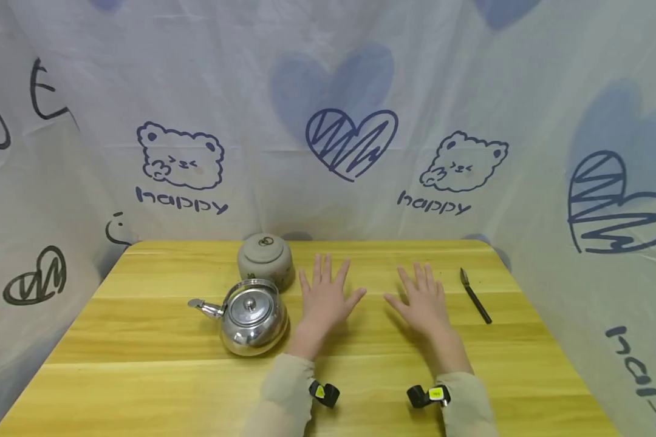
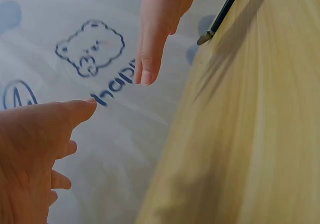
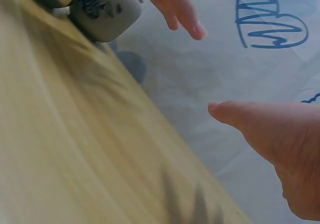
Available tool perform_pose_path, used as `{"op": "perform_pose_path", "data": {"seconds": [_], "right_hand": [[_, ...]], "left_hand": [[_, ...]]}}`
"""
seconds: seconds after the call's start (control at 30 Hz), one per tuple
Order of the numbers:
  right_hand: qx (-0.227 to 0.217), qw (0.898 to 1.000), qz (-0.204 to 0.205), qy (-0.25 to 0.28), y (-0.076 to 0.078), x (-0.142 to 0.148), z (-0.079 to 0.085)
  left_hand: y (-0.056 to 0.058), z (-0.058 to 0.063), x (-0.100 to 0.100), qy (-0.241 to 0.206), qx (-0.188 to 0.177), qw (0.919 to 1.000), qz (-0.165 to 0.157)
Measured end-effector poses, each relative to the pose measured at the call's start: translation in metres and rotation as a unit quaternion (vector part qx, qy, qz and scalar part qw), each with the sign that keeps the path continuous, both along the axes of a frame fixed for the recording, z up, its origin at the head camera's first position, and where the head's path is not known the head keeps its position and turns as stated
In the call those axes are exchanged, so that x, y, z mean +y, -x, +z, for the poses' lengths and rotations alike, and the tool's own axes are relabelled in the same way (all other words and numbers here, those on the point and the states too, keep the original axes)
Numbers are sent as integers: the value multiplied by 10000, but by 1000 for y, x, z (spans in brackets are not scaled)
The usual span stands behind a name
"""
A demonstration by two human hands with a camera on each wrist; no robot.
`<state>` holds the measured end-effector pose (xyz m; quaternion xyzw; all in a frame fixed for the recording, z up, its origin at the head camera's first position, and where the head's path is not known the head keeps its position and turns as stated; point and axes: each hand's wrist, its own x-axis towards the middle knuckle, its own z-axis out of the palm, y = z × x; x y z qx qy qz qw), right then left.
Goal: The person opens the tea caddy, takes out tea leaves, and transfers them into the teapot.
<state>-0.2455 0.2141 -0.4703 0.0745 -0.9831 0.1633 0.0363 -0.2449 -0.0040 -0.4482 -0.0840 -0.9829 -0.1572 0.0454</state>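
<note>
My left hand (image 1: 325, 298) is held palm down over the table with its fingers straight and spread, holding nothing. Close on its left stands a shiny metal teapot (image 1: 254, 328), its spout pointing left and its handle raised. Behind the teapot is a pale lidded ceramic jar (image 1: 265, 258), also partly visible in the right wrist view as a jar (image 3: 107, 11) with dark markings. My right hand (image 1: 423, 304) is likewise spread out with nothing in it. To its right lies a small tool (image 1: 475, 296) with a dark handle and a pointed metal tip, perhaps a knife; its exact kind is unclear.
The yellow wood-grain table (image 1: 142, 388) carries these things. Its far edge meets a white cloth backdrop (image 1: 273, 182) printed with hearts and bears, and cloth hangs at both sides as well. Both wrists wear black straps with small devices.
</note>
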Motion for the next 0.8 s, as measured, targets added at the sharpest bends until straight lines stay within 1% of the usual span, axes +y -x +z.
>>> {"op": "perform_pose_path", "data": {"seconds": [0.2,0.3,0.4,0.5,0.57,0.7,0.8], "right_hand": [[34,10000,-22,57,-5,7,14],[95,9999,-12,78,-7,6,24],[169,9998,2,139,-11,3,34],[301,9993,62,211,-13,0,42],[387,9989,98,248,-15,-2,47],[570,9976,202,331,-21,-6,57],[727,9962,320,356,-26,-12,64]], "left_hand": [[-15,26,-9,59,153,9994,-297],[-22,37,-19,183,394,9983,-381],[-29,44,-31,345,717,9958,-453],[-37,51,-43,460,1095,9912,-591],[-43,57,-51,459,1310,9877,-721],[-52,63,-68,498,1834,9764,-1026],[-59,66,-84,665,2075,9682,-1225]]}}
